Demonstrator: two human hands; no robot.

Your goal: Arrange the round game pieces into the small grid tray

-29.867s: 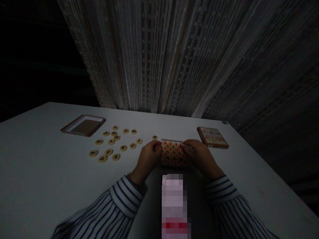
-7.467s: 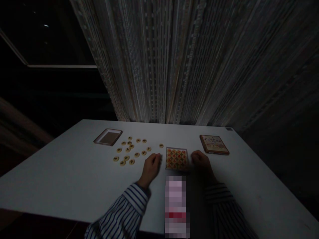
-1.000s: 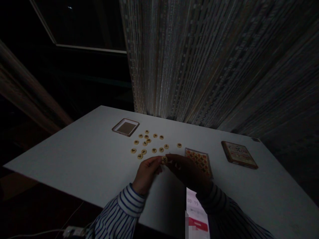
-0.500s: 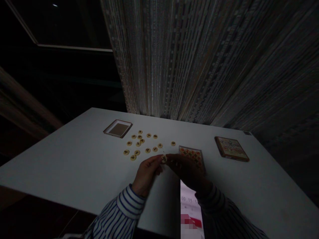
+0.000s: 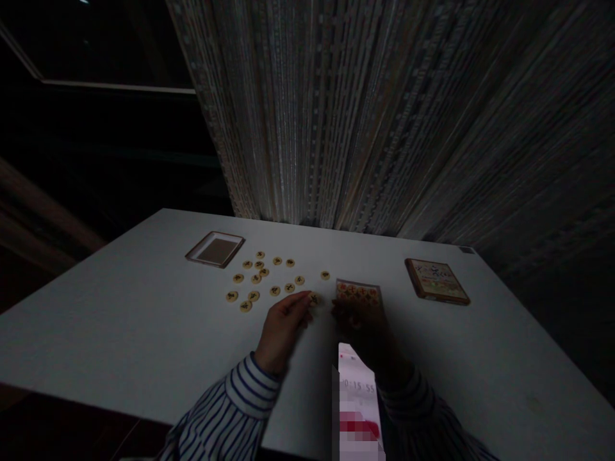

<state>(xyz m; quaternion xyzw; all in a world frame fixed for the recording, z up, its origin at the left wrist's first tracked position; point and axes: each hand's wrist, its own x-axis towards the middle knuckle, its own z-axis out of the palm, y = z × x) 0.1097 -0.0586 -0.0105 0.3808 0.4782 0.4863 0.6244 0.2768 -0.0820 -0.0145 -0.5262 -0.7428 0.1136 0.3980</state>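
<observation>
My left hand [image 5: 283, 326] pinches a round Chinese chess piece [image 5: 314, 299] with a dark character between thumb and fingertips, just above the white table. To its right, my right hand [image 5: 365, 326] hovers over the near part of a box [image 5: 380, 291] filled with rows of chess pieces marked in red. The right hand's fingers are loosely bent and apart, with no piece visible in them, though they are dark. Loose chess pieces [image 5: 256, 279] with dark characters lie scattered to the left. One chess piece [image 5: 325, 275] sits alone near the box.
An open, shallow box part [image 5: 204, 256] lies at the back left of the table [image 5: 120, 307]. On the right is a flat patterned box [image 5: 438, 282]. A lit phone [image 5: 358, 384] showing a timer is between my forearms. A string curtain [image 5: 307, 115] hangs behind the table.
My right hand has drawn away from the chess piece and moved right, over the filled box. My left hand still holds the piece. The whole view has shifted slightly.
</observation>
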